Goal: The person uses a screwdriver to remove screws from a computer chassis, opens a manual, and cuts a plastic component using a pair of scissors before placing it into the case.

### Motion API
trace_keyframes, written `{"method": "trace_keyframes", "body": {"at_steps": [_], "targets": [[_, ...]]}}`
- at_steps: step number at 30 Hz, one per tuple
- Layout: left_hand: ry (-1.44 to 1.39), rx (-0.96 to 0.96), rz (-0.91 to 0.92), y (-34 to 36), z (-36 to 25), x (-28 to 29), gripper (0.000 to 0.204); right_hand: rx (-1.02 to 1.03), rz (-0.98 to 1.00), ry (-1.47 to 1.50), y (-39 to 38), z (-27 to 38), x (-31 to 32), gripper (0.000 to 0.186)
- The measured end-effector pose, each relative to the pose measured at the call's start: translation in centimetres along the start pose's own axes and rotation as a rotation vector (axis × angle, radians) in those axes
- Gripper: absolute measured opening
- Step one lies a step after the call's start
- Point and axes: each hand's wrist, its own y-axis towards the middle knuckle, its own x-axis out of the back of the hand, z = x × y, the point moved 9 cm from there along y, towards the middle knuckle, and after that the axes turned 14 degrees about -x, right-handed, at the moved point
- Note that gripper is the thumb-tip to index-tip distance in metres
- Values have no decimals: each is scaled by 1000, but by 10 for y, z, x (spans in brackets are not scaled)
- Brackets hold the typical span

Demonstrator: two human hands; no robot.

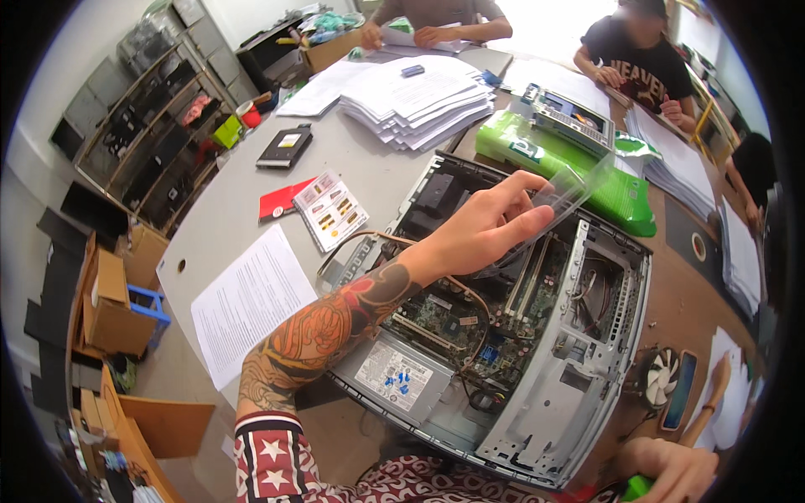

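Note:
My left hand [499, 220], at the end of a tattooed forearm, reaches over an opened desktop computer case [537, 419]. Its thumb and fingers are closed on a clear plastic package [570, 191], which tilts up towards the far right. Below the hand, the case shows a green motherboard [444, 314], a power supply [394, 375] with a white label, a brown cable and a metal drive frame [579, 335]. At the lower right edge is my right hand [671, 465], its fingers curled by a small green object [639, 486], mostly hidden, whose kind I cannot make out.
Left of the case lie a printed sheet [251, 306], a picture leaflet [331, 214] and a black drive [285, 147]. Beyond it are stacked papers [419, 96] and a green paper-ream pack [579, 172] bearing a metal drive [570, 117]. A fan [660, 377] and phone [680, 390] sit right. Several people surround the table.

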Motion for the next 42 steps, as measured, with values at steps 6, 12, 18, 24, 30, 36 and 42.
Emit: {"method": "trace_keyframes", "body": {"at_steps": [6,12,18,24,30,36,42], "targets": [[-80,80,-44,-22,9,17,44,-247,-234,90,-56,-31,58,32],[-329,77,-66,1,4,9,54,-959,-976,-479,-93,-84,137,42],[-452,60,-114,0,2,13,62,-1174,-773,-364,-107,-132,126,43],[-403,71,-87,1,1,9,67,-1291,-646,-350,-108,-140,112,44],[-428,60,-53,0,-6,0,75,-1299,-667,-307,-111,-140,112,42],[-421,50,-71,-1,-7,2,79,-1353,-649,-160,-110,-145,106,41],[-413,58,-59,-1,-6,1,77,-1374,-602,-137,-110,-147,105,41]]}}
